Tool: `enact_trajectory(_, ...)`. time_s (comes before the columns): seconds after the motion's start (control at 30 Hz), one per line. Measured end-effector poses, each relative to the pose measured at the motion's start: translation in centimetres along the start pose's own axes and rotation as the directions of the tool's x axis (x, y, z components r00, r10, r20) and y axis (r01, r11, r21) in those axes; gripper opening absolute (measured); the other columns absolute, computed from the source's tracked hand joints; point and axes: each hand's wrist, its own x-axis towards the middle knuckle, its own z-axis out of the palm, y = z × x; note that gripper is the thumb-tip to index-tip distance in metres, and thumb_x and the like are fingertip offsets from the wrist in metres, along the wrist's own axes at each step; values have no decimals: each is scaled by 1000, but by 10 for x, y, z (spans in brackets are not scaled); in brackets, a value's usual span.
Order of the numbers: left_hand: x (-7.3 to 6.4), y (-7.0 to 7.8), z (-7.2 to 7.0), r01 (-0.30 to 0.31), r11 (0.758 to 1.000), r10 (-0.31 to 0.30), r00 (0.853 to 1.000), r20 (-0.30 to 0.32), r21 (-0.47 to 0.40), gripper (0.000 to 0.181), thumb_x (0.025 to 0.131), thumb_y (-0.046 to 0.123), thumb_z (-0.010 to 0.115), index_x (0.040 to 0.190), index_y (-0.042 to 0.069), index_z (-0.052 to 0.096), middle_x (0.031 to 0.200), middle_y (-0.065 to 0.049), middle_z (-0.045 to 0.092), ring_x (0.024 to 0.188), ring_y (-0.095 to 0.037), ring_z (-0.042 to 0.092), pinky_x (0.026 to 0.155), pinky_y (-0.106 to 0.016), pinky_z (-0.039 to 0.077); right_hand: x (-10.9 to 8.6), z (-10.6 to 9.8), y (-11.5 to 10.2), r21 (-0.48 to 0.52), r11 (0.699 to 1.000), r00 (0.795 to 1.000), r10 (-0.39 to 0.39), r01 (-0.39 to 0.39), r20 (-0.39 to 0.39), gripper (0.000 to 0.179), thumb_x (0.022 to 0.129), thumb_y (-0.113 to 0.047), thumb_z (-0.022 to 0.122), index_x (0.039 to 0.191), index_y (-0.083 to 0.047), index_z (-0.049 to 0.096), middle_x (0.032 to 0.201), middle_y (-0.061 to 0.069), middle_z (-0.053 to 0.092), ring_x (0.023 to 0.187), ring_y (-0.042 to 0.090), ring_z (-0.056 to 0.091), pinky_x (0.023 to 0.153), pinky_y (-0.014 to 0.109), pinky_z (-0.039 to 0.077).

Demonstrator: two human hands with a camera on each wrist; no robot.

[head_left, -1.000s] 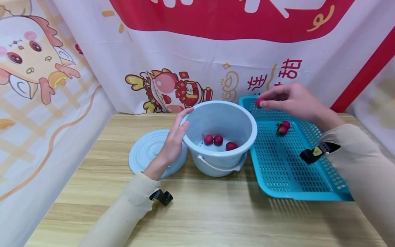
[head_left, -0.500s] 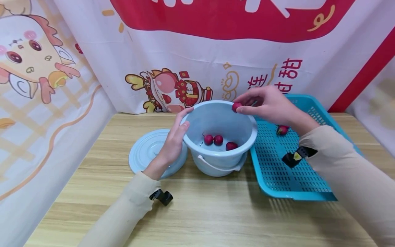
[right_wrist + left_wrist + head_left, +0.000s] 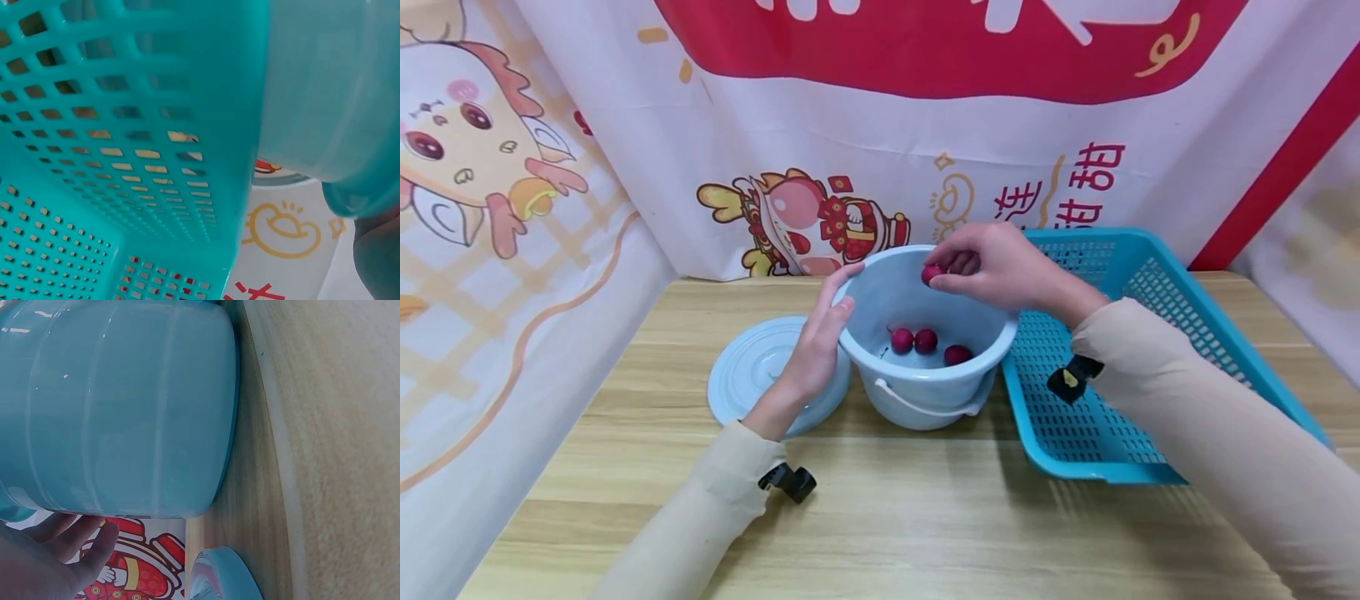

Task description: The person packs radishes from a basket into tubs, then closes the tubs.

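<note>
Right hand pinches radish, shifted from basket to over bucket, unreleased; left hand steadies bucket, fingers extended.

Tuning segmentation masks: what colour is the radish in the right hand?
The held radish is deep pinkish red; best seen in the head view.

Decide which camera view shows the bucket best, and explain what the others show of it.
The head view: it shows the bucket almost whole, with three radishes visible on its floor, though both hands cover bits of the rim. The left wrist view gives only its outer side, cropped; the right wrist view, a cut-off portion beside the basket.
</note>
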Motion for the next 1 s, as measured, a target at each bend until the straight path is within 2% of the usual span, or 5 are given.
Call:
enact_trajectory(0.23,-2,0,-2,3,1000,-3,1000,-15,11,54,112,36,32,165,30,28,171,4,28,158,-24,29,128,-65,32,9,9,-4,-53,997,998,-59,60,28,33,95,-24,81,127,-14,77,115,3,78,97,18,71,88,39,64)
enact_trajectory(0.53,1,-1,0,3,1000,-3,1000,4,-6,53,112,38,31,165,30,28,171,4,28,157,-24,31,127,-63,34,8,14,-1,-96,995,997,-30,36,65,32,96,-28,80,126,-18,78,115,0,78,92,17,68,80,36,61)
enact_trajectory(1.0,-1,2,0,22,1000,-22,1000,4,10,53,113,37,31,165,30,27,171,3,27,157,-27,32,125,-64,36,5,18,-6,-138,990,996,-19,32,92,28,94,-30,82,122,-22,80,115,-2,78,88,17,65,78,34,57)
